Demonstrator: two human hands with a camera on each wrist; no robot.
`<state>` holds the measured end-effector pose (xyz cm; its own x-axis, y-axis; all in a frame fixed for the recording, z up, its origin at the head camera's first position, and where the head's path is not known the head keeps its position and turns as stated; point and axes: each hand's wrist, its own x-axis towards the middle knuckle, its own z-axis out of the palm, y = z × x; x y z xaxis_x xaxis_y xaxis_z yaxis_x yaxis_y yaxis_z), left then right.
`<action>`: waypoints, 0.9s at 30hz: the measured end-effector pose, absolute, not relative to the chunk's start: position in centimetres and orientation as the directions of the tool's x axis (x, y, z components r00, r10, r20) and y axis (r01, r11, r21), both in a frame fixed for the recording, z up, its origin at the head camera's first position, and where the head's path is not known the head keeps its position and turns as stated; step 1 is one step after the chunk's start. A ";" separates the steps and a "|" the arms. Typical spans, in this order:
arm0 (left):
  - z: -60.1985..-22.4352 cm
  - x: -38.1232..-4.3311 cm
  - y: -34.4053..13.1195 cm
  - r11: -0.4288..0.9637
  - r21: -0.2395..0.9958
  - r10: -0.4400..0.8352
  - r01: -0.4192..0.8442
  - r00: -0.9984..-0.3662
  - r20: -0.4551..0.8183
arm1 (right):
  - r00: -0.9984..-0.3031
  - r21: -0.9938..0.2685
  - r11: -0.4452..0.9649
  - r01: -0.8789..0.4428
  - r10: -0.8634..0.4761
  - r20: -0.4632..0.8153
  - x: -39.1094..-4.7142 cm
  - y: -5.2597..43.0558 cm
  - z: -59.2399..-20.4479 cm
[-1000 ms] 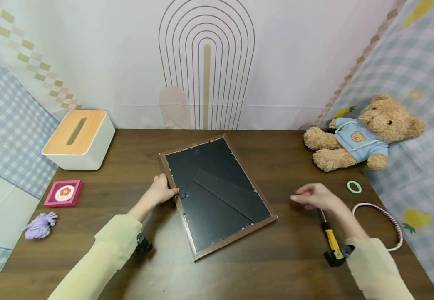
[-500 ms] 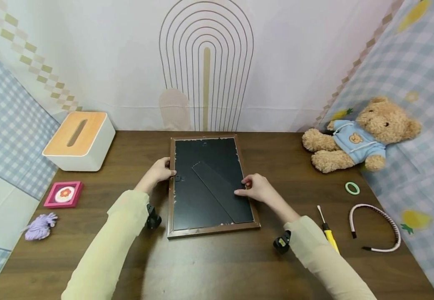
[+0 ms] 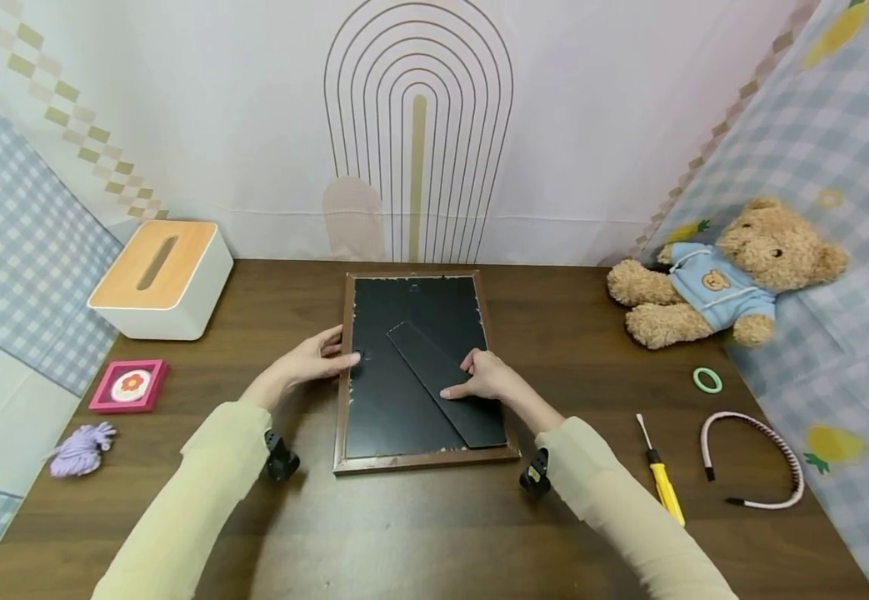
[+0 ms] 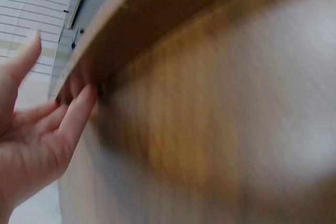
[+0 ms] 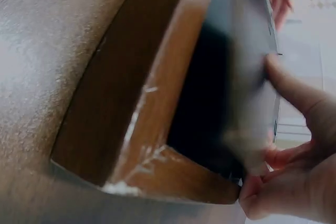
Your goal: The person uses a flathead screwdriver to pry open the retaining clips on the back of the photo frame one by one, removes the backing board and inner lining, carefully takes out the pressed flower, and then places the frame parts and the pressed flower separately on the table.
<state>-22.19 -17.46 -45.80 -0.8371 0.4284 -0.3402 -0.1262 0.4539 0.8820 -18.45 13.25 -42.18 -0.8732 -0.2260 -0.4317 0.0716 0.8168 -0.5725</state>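
A brown picture frame [image 3: 427, 459] lies with its black backing up and a flat black stand leg [image 3: 434, 375] running diagonally across it. My right hand [image 3: 486, 377] pinches the leg's right edge, thumb on top and fingers curled at the edge. In the right wrist view the leg is blurred and tilted up from the backing. My left hand [image 3: 310, 360] rests at the frame's left side. The left wrist view shows its fingers [image 4: 76, 116] extended against the frame's outer side, with the thumb lifted off.
A yellow screwdriver [image 3: 661, 477], a headband [image 3: 792, 454] and a green ring [image 3: 707, 381] lie to the right, below a teddy bear [image 3: 726, 279]. On the left are a tissue box [image 3: 152, 321], a pink square box [image 3: 129, 386] and purple yarn [image 3: 80, 451].
The frame has turned from slanted to nearly straight. My right hand has come over from the right to the stand leg and tilted it up slightly. My left thumb has lifted off the frame.
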 end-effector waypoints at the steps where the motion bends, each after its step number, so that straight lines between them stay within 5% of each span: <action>1: -45.2 -21.5 -17.5 0.459 0.882 0.453 -0.111 -0.824 -0.340 | -0.865 -0.581 0.809 0.083 -0.231 -0.445 -18.5 13.4 -42.2; 4: -44.2 -20.2 -17.4 0.502 0.864 0.489 -0.045 -0.809 -0.326 | -0.848 -0.620 0.778 0.102 -0.258 -0.463 -18.5 13.8 -42.2; 12: -44.8 -20.2 -17.4 0.441 0.891 0.469 -0.105 -0.820 -0.329 | -0.807 -0.712 0.693 0.112 -0.354 -0.472 -18.6 14.5 -42.7; 27: -44.9 -20.3 -17.5 0.492 0.869 0.484 -0.062 -0.810 -0.332 | -0.933 -0.782 0.624 -0.015 -0.290 -0.213 -16.6 15.0 -44.7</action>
<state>-20.27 -17.48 -44.85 -0.8101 0.4835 -0.3315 -0.0619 0.4918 0.8685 -16.58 14.95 -44.75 -0.9328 -0.2905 -0.2134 -0.0154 0.6236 -0.7816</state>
